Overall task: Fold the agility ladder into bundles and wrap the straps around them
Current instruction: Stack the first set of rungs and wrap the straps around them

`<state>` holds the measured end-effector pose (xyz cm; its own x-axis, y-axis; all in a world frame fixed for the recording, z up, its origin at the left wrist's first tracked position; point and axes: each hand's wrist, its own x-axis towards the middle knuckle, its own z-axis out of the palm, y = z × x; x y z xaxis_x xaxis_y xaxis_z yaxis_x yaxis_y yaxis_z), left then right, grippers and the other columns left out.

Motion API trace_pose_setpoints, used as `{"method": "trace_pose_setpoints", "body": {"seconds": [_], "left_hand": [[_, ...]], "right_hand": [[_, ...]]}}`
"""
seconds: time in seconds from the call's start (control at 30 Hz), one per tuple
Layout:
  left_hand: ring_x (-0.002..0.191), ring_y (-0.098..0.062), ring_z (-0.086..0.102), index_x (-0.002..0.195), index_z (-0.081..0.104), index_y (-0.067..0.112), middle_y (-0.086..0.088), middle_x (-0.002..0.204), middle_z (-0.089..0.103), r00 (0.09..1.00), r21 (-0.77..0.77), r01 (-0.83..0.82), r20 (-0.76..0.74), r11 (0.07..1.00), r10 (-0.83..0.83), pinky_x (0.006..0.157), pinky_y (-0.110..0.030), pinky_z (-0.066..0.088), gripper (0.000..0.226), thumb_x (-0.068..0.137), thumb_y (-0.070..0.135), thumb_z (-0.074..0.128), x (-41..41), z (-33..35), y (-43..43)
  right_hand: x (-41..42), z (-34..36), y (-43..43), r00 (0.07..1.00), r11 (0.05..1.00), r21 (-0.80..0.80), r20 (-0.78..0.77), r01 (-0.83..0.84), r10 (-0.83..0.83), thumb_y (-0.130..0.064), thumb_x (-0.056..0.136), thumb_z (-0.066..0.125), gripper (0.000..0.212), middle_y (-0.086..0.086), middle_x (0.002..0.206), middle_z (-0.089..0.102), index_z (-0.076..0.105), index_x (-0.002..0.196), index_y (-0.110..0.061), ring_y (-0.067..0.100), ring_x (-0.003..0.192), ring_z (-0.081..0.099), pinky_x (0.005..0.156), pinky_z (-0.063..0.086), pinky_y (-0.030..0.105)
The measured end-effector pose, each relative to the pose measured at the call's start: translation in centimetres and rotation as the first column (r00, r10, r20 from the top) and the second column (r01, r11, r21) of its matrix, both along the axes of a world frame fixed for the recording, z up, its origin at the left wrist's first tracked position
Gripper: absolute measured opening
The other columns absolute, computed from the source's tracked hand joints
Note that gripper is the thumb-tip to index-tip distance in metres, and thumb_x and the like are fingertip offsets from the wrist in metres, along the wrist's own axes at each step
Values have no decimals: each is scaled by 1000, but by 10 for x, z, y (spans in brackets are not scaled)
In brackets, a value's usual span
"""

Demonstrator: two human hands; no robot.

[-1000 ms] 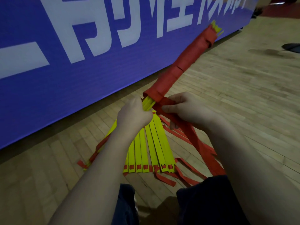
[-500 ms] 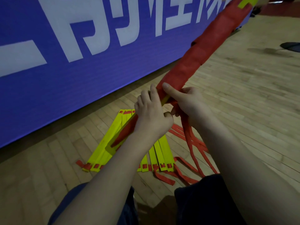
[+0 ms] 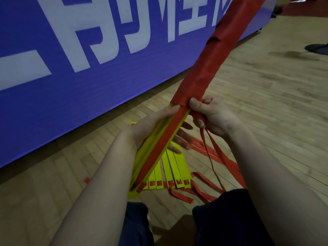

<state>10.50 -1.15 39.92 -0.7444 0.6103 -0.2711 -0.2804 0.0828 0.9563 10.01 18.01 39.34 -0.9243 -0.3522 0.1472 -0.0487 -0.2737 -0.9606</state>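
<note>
A long bundle of yellow ladder rungs (image 3: 211, 63), wound in red strap over its upper part, slants from lower left to the top right. My left hand (image 3: 147, 128) cradles the bundle's bare yellow lower part from underneath, fingers spread beneath it. My right hand (image 3: 211, 112) pinches the red strap (image 3: 214, 151) at the lower end of the wrapping, thumb pressed on the bundle. The loose strap hangs from that hand down to the floor. More yellow rungs (image 3: 175, 167) lie fanned on the floor under the bundle.
A blue banner with large white characters (image 3: 88, 50) stands along the left and back. The floor is wooden boards (image 3: 266, 103). Loose red strap ends (image 3: 182, 196) trail near my dark-trousered knees (image 3: 221, 219). A dark object (image 3: 317, 48) lies at the far right.
The bundle has been lifted off the floor and tilted steeper towards the top right. My left hand shifted from gripping on top to supporting it from below. My right hand moved up to the wrap's edge.
</note>
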Motion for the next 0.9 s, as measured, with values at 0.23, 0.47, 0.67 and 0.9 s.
{"method": "trace_pose_setpoints", "body": {"seconds": [0.23,0.47,0.67,0.9], "left_hand": [[41,-6,60,119,50,0,2,54,64,994,3,-53,-93,999,53,41,-14,44,28,101,21,45,11,8,-3],[36,-10,53,104,52,2,2,49,58,976,0,-135,-170,991,133,37,-17,40,27,96,27,58,6,14,-10],[37,-20,44,77,58,9,-9,55,52,930,-45,-271,-269,962,249,38,-21,34,35,74,39,76,-4,13,-21],[59,-13,65,70,69,20,7,63,69,754,-215,-598,-480,772,450,62,-26,46,34,62,49,83,-14,0,-8]], "right_hand": [[1,4,8,988,988,11,-11,-152,152,-40,58,89,41,7,73,69,76,86,-14,12,43,60,41,46,18],[8,9,25,974,962,180,137,-206,183,-15,63,72,19,13,73,73,76,78,-4,15,45,64,44,53,21],[9,9,18,970,958,224,204,-181,136,-17,72,68,17,20,71,71,72,80,-2,26,61,71,62,61,35],[12,15,2,985,910,396,161,-124,64,1,93,53,12,19,89,72,61,102,-2,23,58,68,54,56,34]]}}
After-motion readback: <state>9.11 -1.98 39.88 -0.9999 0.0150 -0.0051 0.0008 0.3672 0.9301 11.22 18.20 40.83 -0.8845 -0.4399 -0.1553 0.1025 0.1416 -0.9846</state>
